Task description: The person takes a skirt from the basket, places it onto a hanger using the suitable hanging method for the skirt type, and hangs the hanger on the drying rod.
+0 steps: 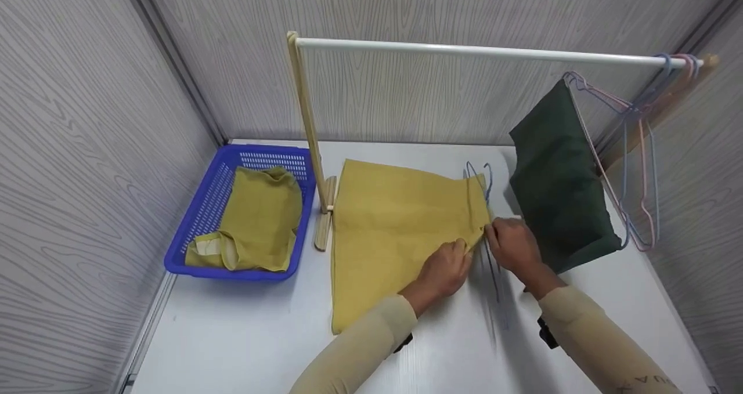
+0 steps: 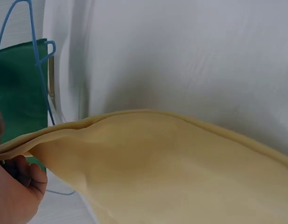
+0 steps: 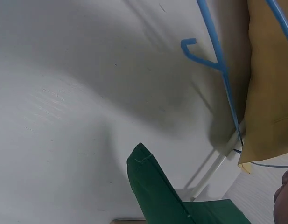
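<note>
A wide piece of yellow cloth (image 1: 400, 208) with a stitched hem lies spread over the table. My left hand (image 1: 446, 268) pinches its right-hand edge near the front. Further along that edge, my right hand (image 1: 514, 243) grips the cloth between thumb and fingers. In the left wrist view the hem (image 2: 144, 112) bows up away from the left hand (image 2: 17, 186). A blue wire hanger (image 1: 489, 186) stands at the cloth's right end, partly hidden by it. The right wrist view shows the hanger's side notch (image 3: 200, 58) close to the cloth (image 3: 270, 93).
At left, a blue plastic basket (image 1: 174, 255) contains crumpled yellow cloth (image 1: 264, 214). A rack with wooden posts (image 1: 307, 121) and a white rail (image 1: 464, 49) spans the back. Dark green cloth (image 1: 557, 179) hangs at right, beside blue and pink hangers (image 1: 644, 185).
</note>
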Motion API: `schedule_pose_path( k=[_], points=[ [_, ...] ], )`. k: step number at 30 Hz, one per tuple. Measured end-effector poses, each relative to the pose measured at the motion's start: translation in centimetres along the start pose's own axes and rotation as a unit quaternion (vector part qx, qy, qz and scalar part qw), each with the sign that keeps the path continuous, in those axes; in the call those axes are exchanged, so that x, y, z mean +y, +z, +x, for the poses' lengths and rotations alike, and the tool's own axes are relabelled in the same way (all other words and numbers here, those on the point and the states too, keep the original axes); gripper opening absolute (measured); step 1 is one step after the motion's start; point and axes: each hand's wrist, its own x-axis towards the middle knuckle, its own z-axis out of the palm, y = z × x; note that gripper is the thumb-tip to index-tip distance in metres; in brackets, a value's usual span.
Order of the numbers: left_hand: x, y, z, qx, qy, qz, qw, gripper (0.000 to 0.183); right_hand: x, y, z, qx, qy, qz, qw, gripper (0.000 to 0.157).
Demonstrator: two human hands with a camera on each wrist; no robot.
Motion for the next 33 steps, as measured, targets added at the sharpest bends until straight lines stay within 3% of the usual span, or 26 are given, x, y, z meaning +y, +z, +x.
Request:
schedule_pose_path(
  k=[3,8,11,15,20,23,26,28,31,33],
  points=[
    [0.2,0.6,-0.4,-0.011,0.033,0.064,0.9973,0.02,-0.3,0.0,-0.2,0.003,-0.005,0.023,1.0,0.028],
    [0.4,1.5,-0.8,-0.034,0.073,0.154,0.9848,0.018,-0.9,0.1,-0.3,0.019,-0.008,0.07,0.997,0.026],
    [0.7,1.9,-0.9,-0.072,0.079,0.189,0.9762,0.023,-1.2,0.1,-0.2,0.022,-0.007,0.09,0.996,0.026],
    [1.2,2.6,-1.0,-0.121,0.104,0.238,0.9581,0.03,-1.8,0.3,-0.4,0.016,0.001,0.109,0.994,0.027],
    [0.9,3.0,-1.3,-0.149,0.212,0.258,0.9307,0.035,-2.8,1.2,-1.0,0.021,-0.023,0.109,0.994,0.031],
    [0.0,2.8,-1.7,-0.16,0.266,0.221,0.9245,0.033,-2.9,2.3,-2.0,0.04,-0.045,0.096,0.994,0.031],
    [-1.2,2.3,-2.2,-0.162,0.271,0.188,0.9301,0.035,-2.7,3.6,-3.1,0.065,-0.073,0.084,0.992,0.03],
    [-1.9,1.8,-2.5,-0.157,0.251,0.182,0.9377,0.035,-2.6,4.3,-3.6,0.084,-0.094,0.079,0.989,0.028],
    [-2.8,1.1,-2.7,-0.124,0.199,0.178,0.9558,0.032,-2.7,5.2,-4.1,0.105,-0.117,0.074,0.985,0.025],
    [-3.4,0.7,-2.6,-0.082,0.173,0.184,0.9641,0.029,-2.8,5.5,-4.3,0.11,-0.121,0.075,0.984,0.023]
  ],
)
